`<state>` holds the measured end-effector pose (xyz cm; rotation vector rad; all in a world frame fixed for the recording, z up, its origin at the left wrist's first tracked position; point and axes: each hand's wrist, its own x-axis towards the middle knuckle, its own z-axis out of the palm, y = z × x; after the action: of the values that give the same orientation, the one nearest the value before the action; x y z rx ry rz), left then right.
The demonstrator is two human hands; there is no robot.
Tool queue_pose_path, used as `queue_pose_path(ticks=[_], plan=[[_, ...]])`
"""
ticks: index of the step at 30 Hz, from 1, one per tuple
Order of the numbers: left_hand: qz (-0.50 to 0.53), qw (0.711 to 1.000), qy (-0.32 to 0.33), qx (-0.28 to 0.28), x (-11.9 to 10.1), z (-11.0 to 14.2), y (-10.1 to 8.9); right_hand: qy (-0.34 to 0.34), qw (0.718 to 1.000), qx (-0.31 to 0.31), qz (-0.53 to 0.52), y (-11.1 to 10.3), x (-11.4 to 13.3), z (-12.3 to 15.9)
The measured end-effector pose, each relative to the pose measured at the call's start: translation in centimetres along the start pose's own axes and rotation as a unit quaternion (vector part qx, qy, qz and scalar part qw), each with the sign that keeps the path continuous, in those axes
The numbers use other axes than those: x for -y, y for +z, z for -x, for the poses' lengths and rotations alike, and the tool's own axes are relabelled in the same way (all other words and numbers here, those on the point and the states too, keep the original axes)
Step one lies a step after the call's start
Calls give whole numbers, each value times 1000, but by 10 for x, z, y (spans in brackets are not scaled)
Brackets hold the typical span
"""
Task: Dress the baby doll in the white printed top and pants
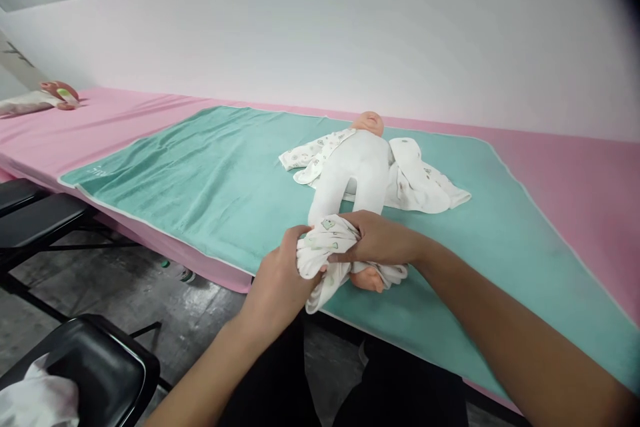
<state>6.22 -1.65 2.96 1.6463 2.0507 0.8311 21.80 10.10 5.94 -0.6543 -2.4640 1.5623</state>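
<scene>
A baby doll (357,160) in a white bodysuit lies on its back, feet toward me. Bunched round its lower legs are white printed baby pants (333,235). One bare foot (369,278) pokes out of the cloth; the other is hidden by fabric and fingers. My left hand (285,287) grips the pants at the left leg, thumb on top. Closed on the same gathered cloth from the other side is my right hand (380,240), over the doll's shins. A white printed baby top (420,183) is spread beneath the doll, with a sleeve out at each side.
Under the doll is a green blanket (210,167) on a pink-covered table (575,173), against a white wall (350,33). Another doll (63,93) lies far left. Black chairs (100,360) stand at the lower left, one with a white cloth (40,393) on it.
</scene>
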Motion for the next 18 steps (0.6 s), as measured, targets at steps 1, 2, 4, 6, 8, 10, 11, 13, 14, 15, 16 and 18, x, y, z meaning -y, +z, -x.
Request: queue_pose_path(ticks=[1,2,4,6,8,10,11,13,14,15,16,18], plan=[[12,1000,13,10,1,-3,-3,3,1000,-2,-5,-1,-1,0],[23,999,23,22,2,-5,-6,6,1000,-6,-10,-1,-1,-1],[47,997,37,53,4,-10,-13,11,1000,-16,-22,-2,-2,-1],[76,992,46,85,5,-15,-18,16,999,-30,-32,-2,-3,-2],[102,987,58,111,6,-22,-21,24,998,-51,-34,-2,-3,-2],[99,985,79,119,11,-30,-21,30,996,-75,-30,0,-2,-2],[79,986,95,112,14,-35,-20,33,995,-85,-29,0,-2,-2],[5,987,139,78,22,-45,-17,42,993,-105,-29,2,-1,-3],[-41,984,165,56,26,-50,-15,47,992,-116,-28,2,-1,-3],[-84,978,191,32,30,-55,-13,51,990,-128,-24,3,-1,-4],[-119,970,212,8,33,-58,-12,54,988,-143,-18,3,-1,-5],[-152,959,236,-24,35,-63,-11,52,983,-174,1,4,-3,-6]])
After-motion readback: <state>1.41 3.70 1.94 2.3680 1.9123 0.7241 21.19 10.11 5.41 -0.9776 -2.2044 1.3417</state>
